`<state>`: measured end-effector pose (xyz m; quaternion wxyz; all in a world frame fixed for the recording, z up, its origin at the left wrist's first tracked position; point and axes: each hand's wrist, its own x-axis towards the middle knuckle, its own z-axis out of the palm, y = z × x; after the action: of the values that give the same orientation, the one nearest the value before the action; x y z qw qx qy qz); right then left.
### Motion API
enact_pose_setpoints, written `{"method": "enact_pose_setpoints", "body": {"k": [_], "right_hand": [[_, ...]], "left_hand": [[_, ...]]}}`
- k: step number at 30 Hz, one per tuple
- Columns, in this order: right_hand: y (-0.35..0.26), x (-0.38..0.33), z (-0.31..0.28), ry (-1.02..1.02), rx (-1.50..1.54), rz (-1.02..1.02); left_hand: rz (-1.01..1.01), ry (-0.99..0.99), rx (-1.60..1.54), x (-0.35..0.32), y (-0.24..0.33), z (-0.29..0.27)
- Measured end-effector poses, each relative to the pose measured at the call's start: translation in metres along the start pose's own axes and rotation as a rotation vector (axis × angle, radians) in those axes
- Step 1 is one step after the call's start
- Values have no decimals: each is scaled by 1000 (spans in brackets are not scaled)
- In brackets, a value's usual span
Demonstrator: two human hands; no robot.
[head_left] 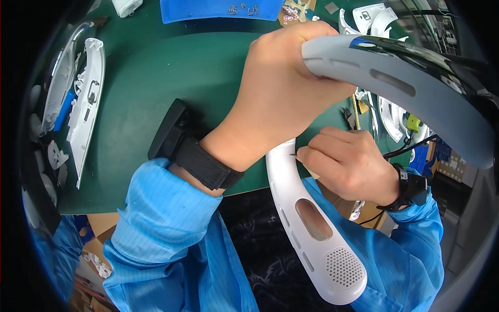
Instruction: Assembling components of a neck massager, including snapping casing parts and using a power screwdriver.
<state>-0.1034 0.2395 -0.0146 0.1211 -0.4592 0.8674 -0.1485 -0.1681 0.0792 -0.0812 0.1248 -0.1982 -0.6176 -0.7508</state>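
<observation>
The widest free room on the bench point(156, 67) is the bare green mat at its middle, between the white curved shells point(86, 104) along the left edge and the left hand point(280, 93). A blue tray point(218, 9) blocks the far edge. The right edge is crowded with white plastic parts point(387, 112) and a black cable point(405, 148). The curved white device point(312, 229) and the right hand point(343, 164) close off the near edge.
</observation>
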Motion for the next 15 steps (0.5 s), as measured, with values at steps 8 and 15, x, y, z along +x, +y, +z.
{"method": "enact_pose_setpoints", "body": {"k": [8, 15], "right_hand": [[-12, -6, 6, 32, -92, 63], [-18, -8, 12, 195, 430, 503]], "left_hand": [[56, 20, 117, 0, 2, 0], [144, 49, 169, 2, -7, -2]]}}
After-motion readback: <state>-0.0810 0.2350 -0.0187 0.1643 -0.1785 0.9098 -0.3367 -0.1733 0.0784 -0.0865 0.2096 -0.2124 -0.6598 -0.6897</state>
